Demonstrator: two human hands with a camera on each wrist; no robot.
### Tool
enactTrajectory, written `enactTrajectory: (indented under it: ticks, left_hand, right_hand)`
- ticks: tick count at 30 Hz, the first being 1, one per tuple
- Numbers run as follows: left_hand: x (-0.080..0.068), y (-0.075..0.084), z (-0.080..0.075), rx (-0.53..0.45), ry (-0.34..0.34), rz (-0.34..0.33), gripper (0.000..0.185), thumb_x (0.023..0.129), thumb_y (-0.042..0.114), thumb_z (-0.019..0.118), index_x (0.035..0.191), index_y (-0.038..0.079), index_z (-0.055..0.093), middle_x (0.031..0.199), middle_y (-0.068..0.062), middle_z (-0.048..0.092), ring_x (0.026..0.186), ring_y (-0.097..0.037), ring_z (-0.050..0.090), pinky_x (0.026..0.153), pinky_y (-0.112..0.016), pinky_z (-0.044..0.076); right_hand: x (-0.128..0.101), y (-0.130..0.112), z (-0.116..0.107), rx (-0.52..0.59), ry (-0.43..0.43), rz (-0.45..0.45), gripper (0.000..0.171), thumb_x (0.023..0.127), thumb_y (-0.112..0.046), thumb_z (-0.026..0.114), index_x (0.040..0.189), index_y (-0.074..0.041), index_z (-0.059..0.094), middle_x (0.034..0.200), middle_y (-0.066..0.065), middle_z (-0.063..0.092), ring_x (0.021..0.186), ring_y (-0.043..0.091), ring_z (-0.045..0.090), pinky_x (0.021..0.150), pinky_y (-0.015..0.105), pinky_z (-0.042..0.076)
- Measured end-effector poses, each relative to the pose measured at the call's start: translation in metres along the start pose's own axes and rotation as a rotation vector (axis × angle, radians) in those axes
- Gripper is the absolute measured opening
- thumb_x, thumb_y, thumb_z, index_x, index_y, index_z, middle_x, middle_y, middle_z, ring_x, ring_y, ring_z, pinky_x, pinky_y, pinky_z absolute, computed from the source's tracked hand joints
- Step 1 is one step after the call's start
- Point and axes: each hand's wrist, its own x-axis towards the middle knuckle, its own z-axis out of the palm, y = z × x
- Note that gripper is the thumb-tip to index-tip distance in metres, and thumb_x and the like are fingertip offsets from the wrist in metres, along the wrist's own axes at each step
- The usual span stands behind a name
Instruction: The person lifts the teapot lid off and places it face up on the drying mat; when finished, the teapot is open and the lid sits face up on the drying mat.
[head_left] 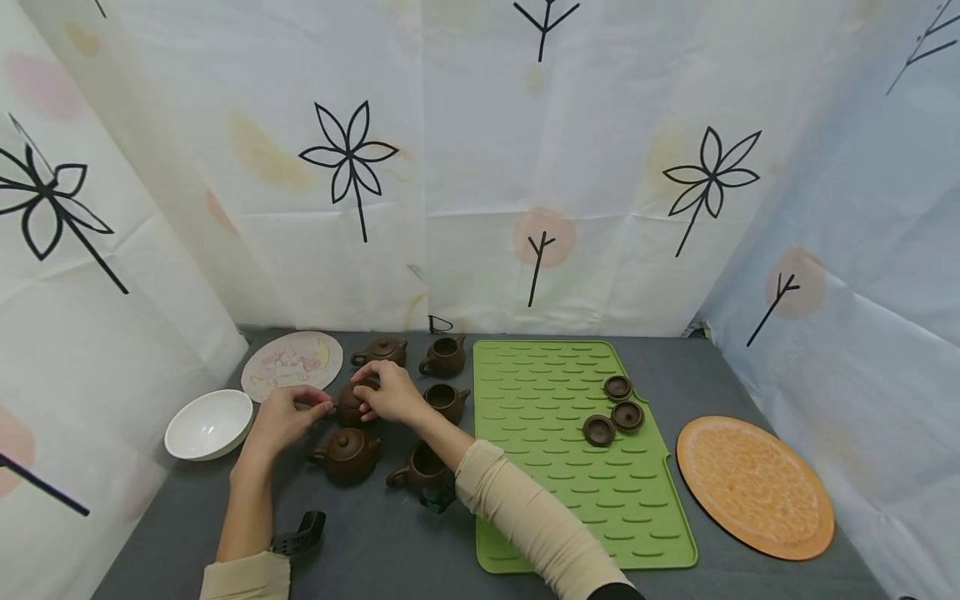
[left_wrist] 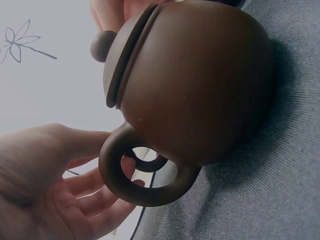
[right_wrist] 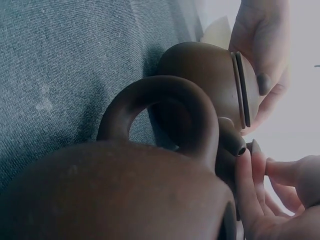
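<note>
A brown clay teapot (head_left: 349,407) stands between both hands in the head view, partly covered by fingers. My left hand (head_left: 285,421) pinches its handle from the left, seen behind the nearer pot's handle in the left wrist view. Over its top, my right hand (head_left: 393,394) holds the lid between thumb and fingers; the lid is mostly hidden. Just in front sits a lidded teapot (head_left: 347,457) with a round knob, large in the left wrist view (left_wrist: 200,85). A lidless teapot (head_left: 426,467) stands below the right forearm and fills the right wrist view's foreground (right_wrist: 115,195).
Behind are a lidded teapot (head_left: 381,350) and two lidless ones (head_left: 444,357) (head_left: 447,403). Three lids (head_left: 598,431) lie on a green mat (head_left: 540,492). A white bowl (head_left: 210,427) and round printed mat (head_left: 292,365) lie left, an orange oval board (head_left: 753,487) right.
</note>
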Motion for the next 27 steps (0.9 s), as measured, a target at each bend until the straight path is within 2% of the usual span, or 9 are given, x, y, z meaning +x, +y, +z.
enactTrajectory:
  ticks: [4, 9, 13, 15, 17, 20, 27]
  left_hand:
    - [0.0, 0.0, 0.0, 0.0, -0.002, 0.001, 0.019, 0.104, 0.017, 0.075, 0.108, -0.001, 0.08, 0.106, -0.022, 0.081, 0.098, -0.036, 0.076, 0.073, -0.032, 0.056]
    - [0.0, 0.0, 0.0, -0.008, -0.004, 0.008, 0.019, 0.103, 0.017, 0.075, 0.108, -0.001, 0.08, 0.105, -0.022, 0.081, 0.098, -0.036, 0.076, 0.072, -0.032, 0.056]
    - [0.0, 0.0, 0.0, -0.011, -0.002, 0.004, 0.019, 0.103, 0.017, 0.076, 0.108, -0.001, 0.08, 0.104, -0.021, 0.081, 0.098, -0.035, 0.075, 0.072, -0.032, 0.055]
    - [0.0, 0.0, 0.0, -0.012, 0.001, 0.003, 0.019, 0.103, 0.017, 0.076, 0.108, -0.001, 0.08, 0.104, -0.021, 0.081, 0.098, -0.034, 0.075, 0.072, -0.031, 0.055]
    - [0.0, -0.001, 0.0, -0.01, 0.005, 0.006, 0.019, 0.102, 0.017, 0.076, 0.107, -0.001, 0.08, 0.104, -0.021, 0.081, 0.097, -0.033, 0.075, 0.071, -0.03, 0.054]
    - [-0.001, -0.001, 0.0, -0.008, 0.011, 0.018, 0.018, 0.102, 0.016, 0.077, 0.106, -0.001, 0.08, 0.103, -0.02, 0.081, 0.097, -0.033, 0.074, 0.07, -0.028, 0.053]
    - [-0.002, 0.0, 0.0, -0.013, 0.013, 0.032, 0.016, 0.102, 0.015, 0.076, 0.105, 0.0, 0.08, 0.102, -0.019, 0.08, 0.098, -0.032, 0.074, 0.069, -0.026, 0.052]
  right_hand:
    - [-0.003, -0.002, -0.003, 0.035, -0.002, -0.008, 0.022, 0.109, -0.006, 0.064, 0.13, -0.001, 0.068, 0.099, 0.014, 0.07, 0.072, 0.02, 0.075, 0.077, 0.047, 0.068]
    - [-0.008, -0.005, -0.011, 0.074, -0.012, -0.03, 0.024, 0.11, -0.011, 0.063, 0.132, -0.002, 0.066, 0.105, 0.015, 0.07, 0.071, 0.013, 0.073, 0.079, 0.047, 0.068]
    - [-0.014, -0.006, -0.021, 0.084, -0.018, -0.054, 0.025, 0.111, -0.012, 0.062, 0.134, -0.002, 0.065, 0.112, 0.022, 0.07, 0.078, 0.031, 0.077, 0.086, 0.059, 0.065]
    - [-0.018, -0.005, -0.028, 0.084, -0.019, -0.066, 0.025, 0.111, -0.012, 0.062, 0.134, -0.001, 0.065, 0.111, 0.024, 0.07, 0.077, 0.031, 0.077, 0.087, 0.062, 0.064]
    - [-0.022, -0.004, -0.035, 0.084, -0.026, -0.075, 0.025, 0.111, -0.011, 0.062, 0.134, -0.001, 0.064, 0.108, 0.024, 0.071, 0.073, 0.027, 0.076, 0.087, 0.063, 0.063]
    - [-0.03, -0.002, -0.047, 0.093, -0.032, -0.079, 0.025, 0.111, -0.011, 0.062, 0.134, -0.001, 0.064, 0.103, 0.022, 0.071, 0.068, 0.011, 0.071, 0.086, 0.063, 0.064]
    - [-0.052, -0.001, -0.075, 0.113, -0.026, -0.062, 0.026, 0.111, -0.008, 0.06, 0.135, 0.0, 0.062, 0.106, 0.018, 0.069, 0.071, 0.011, 0.07, 0.09, 0.066, 0.062]
